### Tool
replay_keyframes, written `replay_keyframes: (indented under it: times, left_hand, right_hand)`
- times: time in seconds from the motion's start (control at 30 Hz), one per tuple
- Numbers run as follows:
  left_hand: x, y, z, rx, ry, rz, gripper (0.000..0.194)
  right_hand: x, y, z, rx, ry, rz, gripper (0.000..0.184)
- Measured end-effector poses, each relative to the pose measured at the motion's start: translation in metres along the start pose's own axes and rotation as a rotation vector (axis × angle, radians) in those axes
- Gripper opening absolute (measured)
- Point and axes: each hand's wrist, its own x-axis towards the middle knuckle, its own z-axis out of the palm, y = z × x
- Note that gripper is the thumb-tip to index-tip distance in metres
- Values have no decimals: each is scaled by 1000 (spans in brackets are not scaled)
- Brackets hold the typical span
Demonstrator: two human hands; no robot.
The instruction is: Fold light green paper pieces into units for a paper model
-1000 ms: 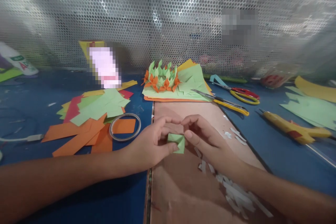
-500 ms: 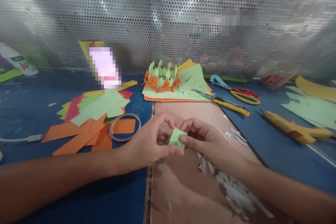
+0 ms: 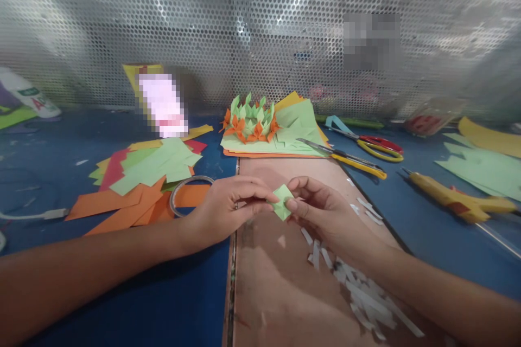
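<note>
A small folded piece of light green paper is held up between my hands, its corners pointing up and down like a diamond. My left hand pinches its left corner between thumb and fingertips. On the other side, my right hand grips the right edge, thumb in front and fingers curled behind. Beyond them, a ring of folded green and orange paper pieces rests on a stack of coloured paper sheets. White paper scraps lie on the brown board below my right forearm.
On the left are loose coloured paper strips, a tape roll, a cable and a propped phone. To the right lie a cutter knife, scissors and a yellow glue gun. A perforated metal sheet closes off the back.
The green paper has turned to a diamond position and risen slightly. My left fingers, earlier spread around it, have closed to a pinch on its left corner.
</note>
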Motion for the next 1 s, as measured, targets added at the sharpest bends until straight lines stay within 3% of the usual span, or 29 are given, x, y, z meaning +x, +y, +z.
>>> replay_keyframes:
  times: [0.23,0.37,0.67,1.0]
  left_hand:
    - [1,-1,0,-53,-59,-73,10]
    - [-1,0,3,-119,-93,-203,13]
    - [-1,-2,7,-342,-122,-368,11]
    - [-2,3,8,-342,-113,-426,9]
  right_hand:
    - [-2,-3,4,-215,-8,-41,22]
    - [-4,0,3,-315,-24,-111,19]
    - [-3,7,2,-349,-38,-147,20]
    - [-3,7,3,-377,-52,-145,21]
